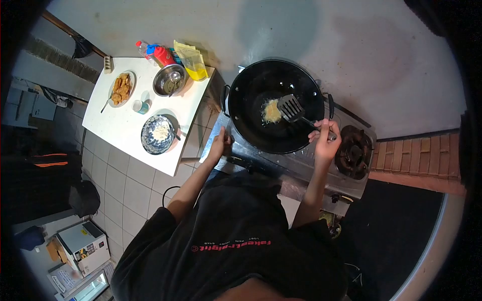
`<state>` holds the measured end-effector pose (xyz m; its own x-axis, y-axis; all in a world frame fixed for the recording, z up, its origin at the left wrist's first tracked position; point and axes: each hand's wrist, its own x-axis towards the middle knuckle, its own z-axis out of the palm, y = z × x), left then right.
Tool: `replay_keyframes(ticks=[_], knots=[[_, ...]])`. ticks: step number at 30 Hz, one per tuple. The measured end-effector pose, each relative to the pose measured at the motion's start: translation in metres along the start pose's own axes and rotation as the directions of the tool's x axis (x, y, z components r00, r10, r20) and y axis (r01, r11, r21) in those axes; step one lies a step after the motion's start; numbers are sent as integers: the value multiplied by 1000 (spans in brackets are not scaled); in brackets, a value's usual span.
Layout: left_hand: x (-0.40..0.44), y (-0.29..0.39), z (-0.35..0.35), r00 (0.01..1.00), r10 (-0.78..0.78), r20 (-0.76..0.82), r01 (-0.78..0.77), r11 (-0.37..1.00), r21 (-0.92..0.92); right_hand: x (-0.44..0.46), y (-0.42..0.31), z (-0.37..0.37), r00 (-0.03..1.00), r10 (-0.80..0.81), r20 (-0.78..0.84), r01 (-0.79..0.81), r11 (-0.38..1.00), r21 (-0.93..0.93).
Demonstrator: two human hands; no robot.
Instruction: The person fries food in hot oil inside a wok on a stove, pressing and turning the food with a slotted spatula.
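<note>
In my right hand (327, 140) is the handle of a black slotted spatula (290, 107). Its head touches or overlaps the right side of a pale, battered piece of food (272, 111), which has small bubbles around it. The food lies inside a large black wok (246, 125) with two side handles, standing on the steel gas stove (286, 159). My left hand (218, 144) is at the stove's left front edge, below the wok's left handle. Its thumb is apart from the partly shaded fingers, and nothing shows in it.
Left of the stove, a white table (113, 131) bears a plate of fried food (122, 89), a metal bowl (161, 80), a batter bowl (150, 143), a cup (140, 106), bottles (163, 56) and a yellow pouch (195, 65). A bare burner (354, 152) is at right.
</note>
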<state>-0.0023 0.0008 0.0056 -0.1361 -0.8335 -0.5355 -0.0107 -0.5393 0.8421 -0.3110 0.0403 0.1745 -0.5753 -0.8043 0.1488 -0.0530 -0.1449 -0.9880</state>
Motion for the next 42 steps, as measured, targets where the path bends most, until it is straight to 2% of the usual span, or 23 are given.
replay_keyframes(ticks=[3,7,12,15,18,20,23,28,30,31,33,35,42], knots=[[5,-5,-2,999,49,9,-49,999,12,-6,-5,-4,999,27,-35,-26,999,42],[2,1,-3,998,2,55,-1,1000,-12,-14,-20,-10,996,24,-91,-20,999,39],[1,1,-1,1000,19,22,-19,999,31,-20,-22,-18,976,-129,-173,145,986,83],[-2,5,-1,998,55,32,-56,998,23,-24,-21,-15,969,-104,-225,127,988,92],[-4,10,-1,999,-6,53,7,1000,-19,-25,-9,-13,964,-51,-261,77,993,91],[0,7,-4,994,-46,96,55,994,-94,-27,-7,-11,963,-64,-263,89,992,87],[3,2,-8,990,-19,137,32,995,-93,-29,-4,-11,957,-94,-275,117,991,69],[0,3,-1,997,-16,76,22,997,-80,-26,-7,-14,943,-152,-296,168,985,28],[0,4,1,998,9,59,-7,999,-41,-26,-9,-11,936,-246,-254,259,966,19],[1,2,1,999,23,39,-21,999,-27,-26,-10,-10,936,-244,-254,257,966,20],[3,0,-1,999,32,18,-32,999,-12,-28,-11,-7,953,-200,-228,208,978,12],[4,0,-5,994,-15,108,24,996,-80,-30,-10,-4,964,-184,-193,187,982,-4],[7,-5,-5,996,17,84,-14,999,-38,-41,-5,18,991,-75,-112,77,997,10]])
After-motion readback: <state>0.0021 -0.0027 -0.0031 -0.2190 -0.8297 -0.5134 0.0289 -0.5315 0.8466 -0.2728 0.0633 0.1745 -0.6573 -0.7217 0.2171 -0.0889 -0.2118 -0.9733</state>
